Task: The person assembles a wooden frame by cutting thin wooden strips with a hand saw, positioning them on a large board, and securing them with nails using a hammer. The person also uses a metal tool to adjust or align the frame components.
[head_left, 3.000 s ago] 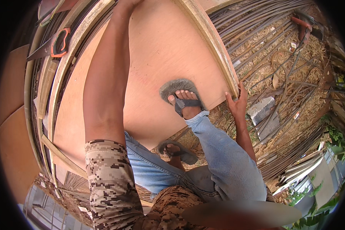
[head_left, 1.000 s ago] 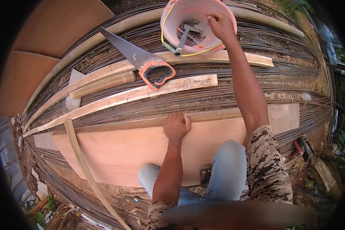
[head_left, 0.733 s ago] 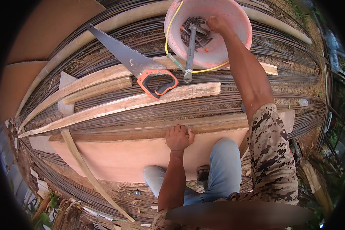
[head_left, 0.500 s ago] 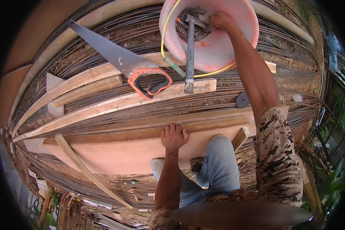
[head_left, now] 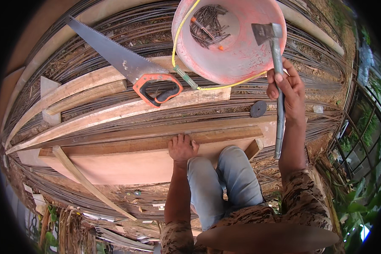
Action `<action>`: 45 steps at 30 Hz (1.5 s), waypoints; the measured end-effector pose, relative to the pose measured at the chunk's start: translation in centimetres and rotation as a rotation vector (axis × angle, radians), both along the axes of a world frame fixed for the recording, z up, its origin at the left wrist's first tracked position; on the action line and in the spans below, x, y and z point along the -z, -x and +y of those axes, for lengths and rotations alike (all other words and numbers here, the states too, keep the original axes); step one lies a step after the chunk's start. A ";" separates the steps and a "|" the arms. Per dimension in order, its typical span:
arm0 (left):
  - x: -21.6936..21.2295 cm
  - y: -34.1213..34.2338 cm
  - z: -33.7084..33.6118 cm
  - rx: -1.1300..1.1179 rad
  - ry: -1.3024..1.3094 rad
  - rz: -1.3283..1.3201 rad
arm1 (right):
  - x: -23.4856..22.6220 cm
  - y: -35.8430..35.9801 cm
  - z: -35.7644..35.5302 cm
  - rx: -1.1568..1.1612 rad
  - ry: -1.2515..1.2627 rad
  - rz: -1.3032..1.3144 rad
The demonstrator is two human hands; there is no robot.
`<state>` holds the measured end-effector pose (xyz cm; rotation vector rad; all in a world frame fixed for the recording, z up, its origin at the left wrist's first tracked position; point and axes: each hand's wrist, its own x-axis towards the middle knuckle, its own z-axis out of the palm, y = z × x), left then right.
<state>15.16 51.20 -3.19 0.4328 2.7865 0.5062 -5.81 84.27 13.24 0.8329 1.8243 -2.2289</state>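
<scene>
My right hand (head_left: 288, 88) grips the metal shaft of a hammer (head_left: 276, 76), whose head hangs over the rim of a pink bucket (head_left: 237, 63) holding several nails (head_left: 207, 29). My left hand (head_left: 182, 147) rests fingers-down on a long wooden batten (head_left: 127, 145) along the far edge of a plywood sheet (head_left: 127, 167). A handsaw (head_left: 127, 67) with an orange handle lies to the left of the bucket on another plank (head_left: 114, 111). My knees in jeans sit below the batten.
Everything lies on a bed of steel reinforcing bars (head_left: 93, 46). A yellow cord (head_left: 186, 25) runs from the bucket across the plank. A dark round disc (head_left: 258, 109) lies near the right hand. A thin strip of wood (head_left: 89, 182) crosses the plywood's left corner.
My right hand has lifted the hammer out of the bucket and drawn it back to the right. The left hand stays on the batten. The view has shifted.
</scene>
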 end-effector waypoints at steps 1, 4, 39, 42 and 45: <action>0.0 0.0 0.0 -0.005 -0.005 -0.032 | -1.3 -2.9 1.1 0.040 -0.095 -0.031; -0.2 0.2 0.1 0.020 0.030 -0.008 | -2.9 -10.1 5.2 0.009 -0.207 -0.256; 8.0 39.5 23.6 -0.278 -0.057 -0.035 | 13.2 -24.6 19.3 -0.848 -1.053 -1.113; 7.8 40.7 23.9 -0.180 0.035 -0.160 | 12.7 -23.6 19.2 -0.820 -1.037 -1.160; 4.9 41.5 23.8 -0.109 0.075 -0.398 | 12.4 -22.8 19.1 -0.817 -1.029 -1.164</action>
